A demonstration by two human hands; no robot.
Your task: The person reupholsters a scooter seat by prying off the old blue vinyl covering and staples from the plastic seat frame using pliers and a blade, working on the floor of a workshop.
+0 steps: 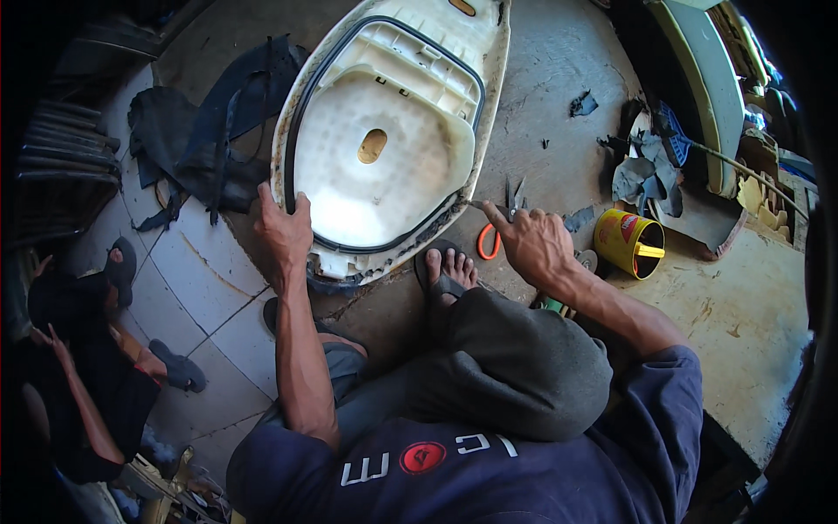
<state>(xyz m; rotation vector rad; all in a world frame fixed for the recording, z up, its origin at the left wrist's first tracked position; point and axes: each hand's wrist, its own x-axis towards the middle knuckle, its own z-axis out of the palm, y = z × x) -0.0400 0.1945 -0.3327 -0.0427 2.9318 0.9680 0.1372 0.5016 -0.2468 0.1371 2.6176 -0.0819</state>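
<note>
Pale seat shell [415, 144]: at 12 o'clock in the view, hollow side up, its broad end toward the person.
Weight and stiffness: looks like moulded plastic, so probably light for its size and fairly stiff.
Dished inside: smooth and shallow, likely slippery under dry fingers; a poor place to hold.
Black strip [481, 92]: runs around the hollow; seems soft and rubbery, liable to shift if pulled.
Left hand [285, 231]: closed over the shell's rim at its 8 o'clock, thumb on the upper side; fingers underneath are hidden.
Right hand [537, 244]: forefinger stretched toward the rim at the shell's 4 o'clock, other fingers partly curled; whether it pinches anything cannot be told.
Best hold: the outer rim at 8 and 4 o'clock, outside the strip; the dark, ragged-looking lower edge may be rough or flaky.
Orange-handled scissors [497, 248]: just beyond the shell's 4 o'clock edge, near the right hand.
</note>
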